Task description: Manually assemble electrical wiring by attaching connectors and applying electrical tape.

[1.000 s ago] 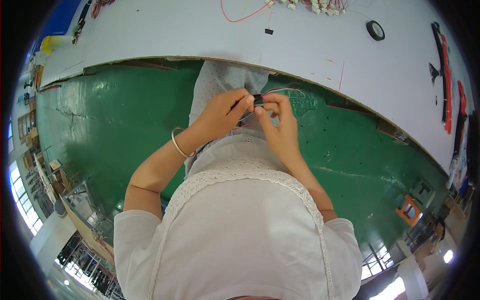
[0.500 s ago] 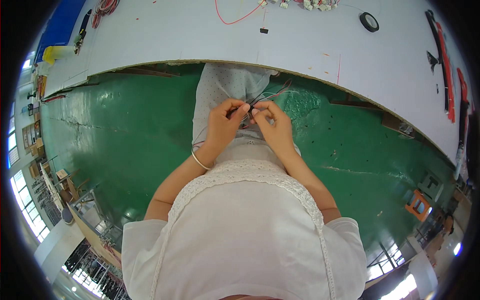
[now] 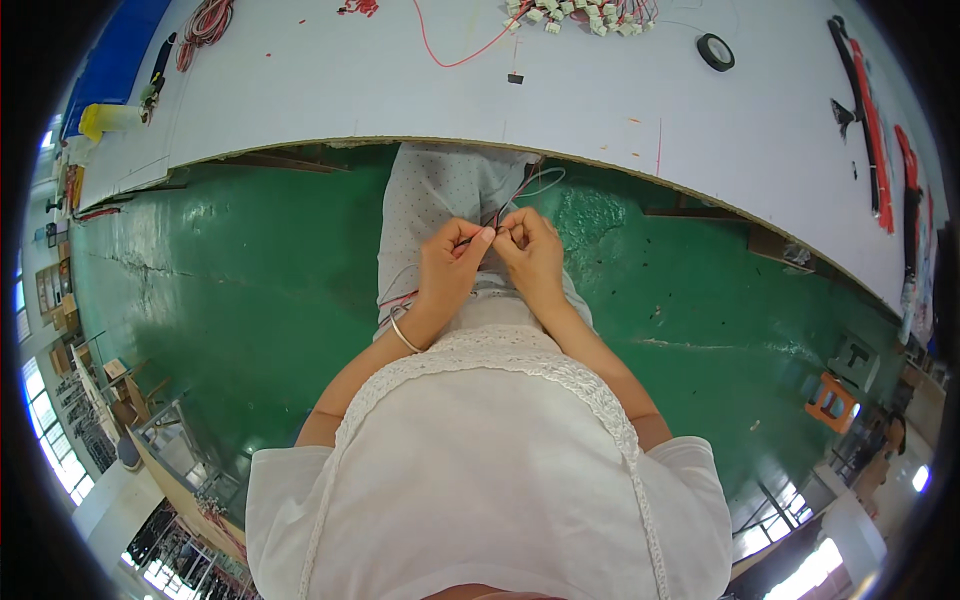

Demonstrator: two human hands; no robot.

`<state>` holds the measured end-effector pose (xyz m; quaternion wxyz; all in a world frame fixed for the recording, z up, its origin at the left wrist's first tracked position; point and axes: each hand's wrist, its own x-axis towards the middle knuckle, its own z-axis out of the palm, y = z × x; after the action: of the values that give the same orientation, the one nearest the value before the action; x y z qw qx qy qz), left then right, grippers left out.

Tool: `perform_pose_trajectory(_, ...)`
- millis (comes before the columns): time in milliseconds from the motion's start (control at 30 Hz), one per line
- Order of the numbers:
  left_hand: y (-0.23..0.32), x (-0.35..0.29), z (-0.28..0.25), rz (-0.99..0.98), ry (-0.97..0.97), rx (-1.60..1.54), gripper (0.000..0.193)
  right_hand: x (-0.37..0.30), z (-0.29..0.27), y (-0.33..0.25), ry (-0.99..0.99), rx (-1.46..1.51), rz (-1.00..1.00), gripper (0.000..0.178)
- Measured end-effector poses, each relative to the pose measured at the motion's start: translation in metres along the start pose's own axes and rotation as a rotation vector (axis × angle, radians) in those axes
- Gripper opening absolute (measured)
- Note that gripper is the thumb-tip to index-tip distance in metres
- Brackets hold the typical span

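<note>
Over my lap, in front of the table edge, both hands meet at a bundle of thin wires [image 3: 541, 184], dark, red and pale, that loops up beyond the fingers. My left hand [image 3: 447, 265] is closed, thumb and forefinger pinching the dark part of the bundle. Beside it, my right hand [image 3: 534, 262] pinches the same bundle, its fingertips almost touching the left thumb. Just what lies between the right fingertips is too small to make out. Reddish wire ends [image 3: 398, 300] show by my left wrist, next to a pale bangle [image 3: 405, 332].
The white table [image 3: 400, 90] curves across ahead. On it lie white connectors [image 3: 592, 14], a red wire [image 3: 447, 64], a black tape roll [image 3: 716, 52], a coil of reddish wires [image 3: 207, 25] and black and red lengths [image 3: 872, 130]. An orange stool [image 3: 832, 403] stands at right.
My right hand has turned and drawn in closer to the left. The wires' loose ends have shifted left and now form a loop. The view has tilted slightly, showing more of the table.
</note>
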<state>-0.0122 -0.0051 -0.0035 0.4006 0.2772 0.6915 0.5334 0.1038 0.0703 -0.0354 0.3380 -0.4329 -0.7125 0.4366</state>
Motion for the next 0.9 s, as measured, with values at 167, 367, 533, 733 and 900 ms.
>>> perform_pose_trajectory(167,0.050,-0.010,-0.014,0.195,0.150,0.089,0.017,-0.006,-0.018,0.115,0.159,0.361,0.732,0.009)
perform_pose_trajectory(367,0.062,0.009,-0.047,-0.134,-0.033,-0.207,0.018,0.046,-0.105,-0.048,0.281,-0.178,-0.225,0.008)
perform_pose_trajectory(533,0.077,0.016,-0.055,-0.226,-0.103,-0.186,0.019,0.150,-0.159,-0.015,0.203,-0.731,-0.545,0.024)
perform_pose_trajectory(733,0.082,0.017,-0.069,0.049,-0.072,0.022,0.018,0.139,-0.125,-0.065,0.262,-0.679,-0.697,0.023)
perform_pose_trajectory(900,0.090,0.018,-0.076,0.095,-0.120,-0.028,0.011,0.070,-0.043,-0.099,-0.405,-0.096,-0.575,0.014)
